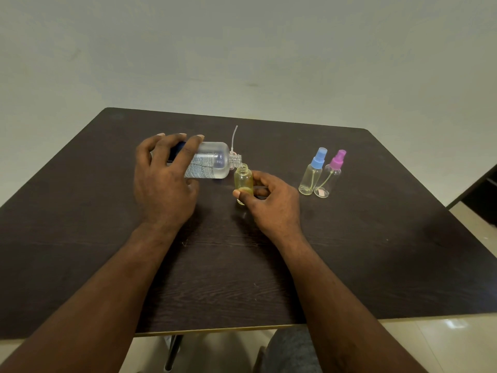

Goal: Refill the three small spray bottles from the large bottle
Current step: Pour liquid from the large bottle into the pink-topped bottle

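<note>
My left hand [164, 181] grips the large clear bottle [212, 162], tipped almost flat with its open neck over a small bottle. That small yellowish bottle [243, 181] has no cap and is tilted; my right hand [271, 201] holds it by thumb and fingers near its base. To the right stand two small spray bottles, capped: one with a blue sprayer [313, 172] and one with a pink sprayer [332, 175], touching each other. A spray head with a thin white tube [233, 142] lies on the table behind the large bottle's neck.
All of this is on a dark wooden table [376, 251] against a pale wall. A dark piece of furniture [481, 195] shows at the right edge. My knee in grey cloth [290, 351] is below the table's front edge.
</note>
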`<action>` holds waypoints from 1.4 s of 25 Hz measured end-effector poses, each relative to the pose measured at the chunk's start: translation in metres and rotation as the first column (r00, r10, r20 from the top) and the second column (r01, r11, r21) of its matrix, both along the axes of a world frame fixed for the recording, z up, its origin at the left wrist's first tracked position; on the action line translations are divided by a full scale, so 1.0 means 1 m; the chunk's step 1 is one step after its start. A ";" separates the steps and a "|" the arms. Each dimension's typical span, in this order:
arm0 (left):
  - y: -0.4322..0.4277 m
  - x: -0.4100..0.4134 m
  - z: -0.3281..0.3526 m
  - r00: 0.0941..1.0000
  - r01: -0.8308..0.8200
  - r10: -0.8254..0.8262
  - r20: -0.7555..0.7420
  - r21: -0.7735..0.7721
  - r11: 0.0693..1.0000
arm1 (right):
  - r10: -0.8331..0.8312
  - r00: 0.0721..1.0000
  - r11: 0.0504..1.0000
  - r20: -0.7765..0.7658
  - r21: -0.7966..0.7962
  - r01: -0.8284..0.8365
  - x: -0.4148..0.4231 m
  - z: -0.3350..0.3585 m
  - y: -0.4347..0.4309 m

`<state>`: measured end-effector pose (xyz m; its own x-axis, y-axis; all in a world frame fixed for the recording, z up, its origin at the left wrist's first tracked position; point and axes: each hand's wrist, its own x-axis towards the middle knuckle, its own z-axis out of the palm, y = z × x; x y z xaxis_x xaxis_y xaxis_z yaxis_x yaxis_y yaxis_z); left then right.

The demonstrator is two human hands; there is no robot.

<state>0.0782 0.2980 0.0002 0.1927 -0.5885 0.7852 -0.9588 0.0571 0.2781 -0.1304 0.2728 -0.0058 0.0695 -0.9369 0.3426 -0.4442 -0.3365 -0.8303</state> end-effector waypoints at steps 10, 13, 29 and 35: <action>0.000 0.000 0.001 1.000 -0.001 0.001 0.000 0.002 1.000 | 0.004 1.000 1.000 -0.015 0.014 -0.004 -0.001 0.004 0.002; 0.001 0.000 0.001 1.000 -0.003 0.003 0.001 0.009 1.000 | 0.008 1.000 1.000 -0.017 0.010 -0.008 -0.001 0.004 0.002; 0.002 -0.001 0.001 1.000 -0.014 0.014 -0.010 0.025 1.000 | 0.003 1.000 1.000 -0.023 0.022 -0.003 0.000 0.003 0.002; 0.002 -0.001 0.001 1.000 -0.013 0.013 -0.004 0.028 1.000 | -0.003 1.000 1.000 -0.022 0.007 0.003 0.000 0.005 0.003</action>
<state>0.0770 0.3002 0.0013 0.2036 -0.6078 0.7675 -0.9584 0.0365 0.2831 -0.1300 0.2762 -0.0012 0.0744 -0.9395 0.3344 -0.4638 -0.3294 -0.8224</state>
